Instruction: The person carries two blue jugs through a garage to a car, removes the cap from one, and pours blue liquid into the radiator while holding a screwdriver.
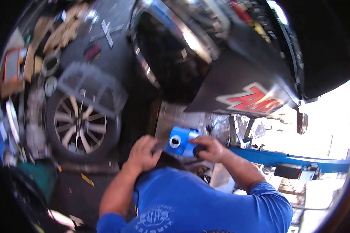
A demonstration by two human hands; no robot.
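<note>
A blue box-like object with a round hole ringed in white is at the centre, in front of the blue shirt. My right hand grips its right edge, the thumb and fingers closed on it. To the left of the box is my left hand, its fingers curled next to something dark; what it holds, if anything, is hard to make out. A dark cover with a red and white logo hangs just beyond my right hand.
A wheel with a silver rim lies at the left, a translucent grey panel over its upper edge. Cardboard and parts lie at the upper left. A blue metal beam runs across the right. The open car front stands ahead.
</note>
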